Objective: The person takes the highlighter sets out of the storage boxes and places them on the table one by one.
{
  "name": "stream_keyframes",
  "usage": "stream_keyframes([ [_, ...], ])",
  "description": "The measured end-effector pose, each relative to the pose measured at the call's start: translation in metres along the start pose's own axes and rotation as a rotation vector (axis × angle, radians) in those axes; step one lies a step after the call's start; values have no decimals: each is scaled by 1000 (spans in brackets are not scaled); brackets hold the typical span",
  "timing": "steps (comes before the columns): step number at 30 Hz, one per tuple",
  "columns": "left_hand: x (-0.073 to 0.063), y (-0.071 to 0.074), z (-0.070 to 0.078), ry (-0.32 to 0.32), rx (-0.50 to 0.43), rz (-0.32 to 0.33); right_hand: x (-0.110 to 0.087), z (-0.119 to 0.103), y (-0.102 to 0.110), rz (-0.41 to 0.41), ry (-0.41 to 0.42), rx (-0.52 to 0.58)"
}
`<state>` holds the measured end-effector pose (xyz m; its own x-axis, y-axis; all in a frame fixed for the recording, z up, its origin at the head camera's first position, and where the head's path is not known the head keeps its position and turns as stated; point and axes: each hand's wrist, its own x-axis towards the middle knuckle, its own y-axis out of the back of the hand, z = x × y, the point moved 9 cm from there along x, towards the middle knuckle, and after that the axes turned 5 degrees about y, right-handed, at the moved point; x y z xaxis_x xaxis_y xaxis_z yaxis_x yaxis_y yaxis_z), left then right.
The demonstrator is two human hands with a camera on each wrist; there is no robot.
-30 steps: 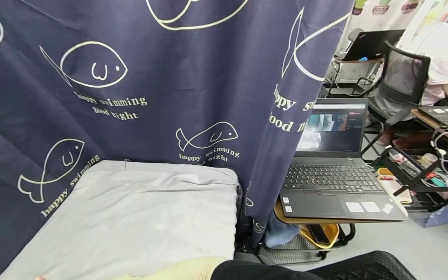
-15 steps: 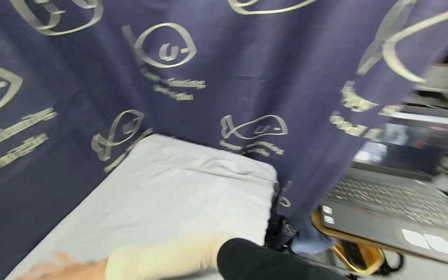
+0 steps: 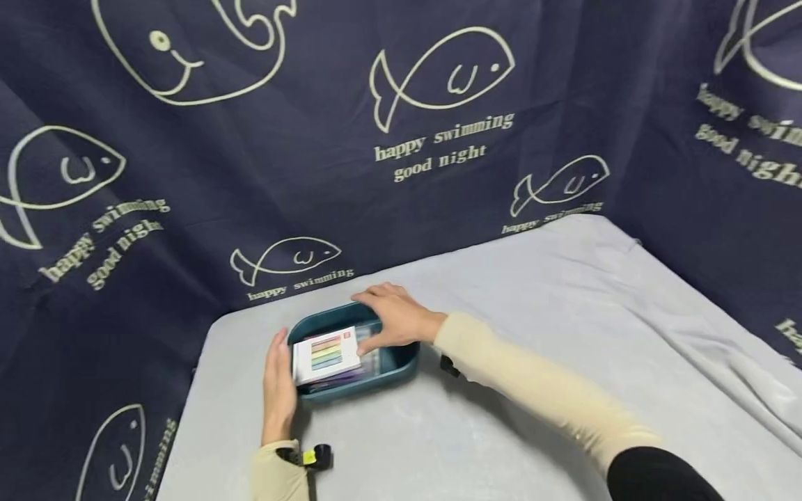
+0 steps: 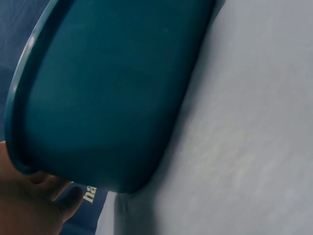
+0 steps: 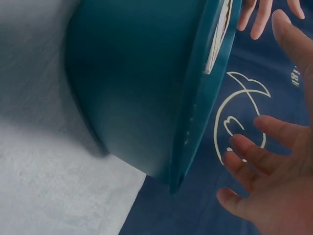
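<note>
A dark teal plastic bin [image 3: 388, 379] stands on the pale cloth in the head view. On top of its contents lies a flat white pack [image 3: 326, 356] with a panel of coloured stripes. Under it, clear and purplish items show only in part. My left hand [image 3: 278, 390] lies along the bin's left end with its fingers extended, touching the rim. Above the bin's right part is my right hand [image 3: 399, 318], its thumb near the pack's right edge. In the right wrist view, the right hand [image 5: 274, 171] has spread fingers apart from the rim and holds nothing.
Pale grey cloth [image 3: 539, 292] covers the table and is wrinkled at the right. A dark blue curtain [image 3: 351, 188] with fish drawings encloses the back and sides. A small black wrist camera [image 3: 322, 457] sits on the left wrist.
The head view has swung left, away from the laptop, and the bin has come into sight. Both hands are now at the bin; earlier only parts of an arm and hand showed.
</note>
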<state>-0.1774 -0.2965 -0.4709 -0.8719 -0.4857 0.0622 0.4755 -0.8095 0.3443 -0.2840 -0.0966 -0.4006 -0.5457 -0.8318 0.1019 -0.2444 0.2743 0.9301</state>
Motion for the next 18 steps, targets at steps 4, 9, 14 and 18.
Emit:
stream_keyframes([
  [4,3,-14,-4,20,-19,-21,1,6,-4,-39,-9,46],
  [9,3,-21,-12,40,-10,-46,10,2,-11,-96,-26,20],
  [14,2,-21,-13,64,-47,-37,21,-5,-16,-133,-9,2],
  [18,3,-19,-14,67,-75,-21,29,-9,-22,-154,2,-43],
])
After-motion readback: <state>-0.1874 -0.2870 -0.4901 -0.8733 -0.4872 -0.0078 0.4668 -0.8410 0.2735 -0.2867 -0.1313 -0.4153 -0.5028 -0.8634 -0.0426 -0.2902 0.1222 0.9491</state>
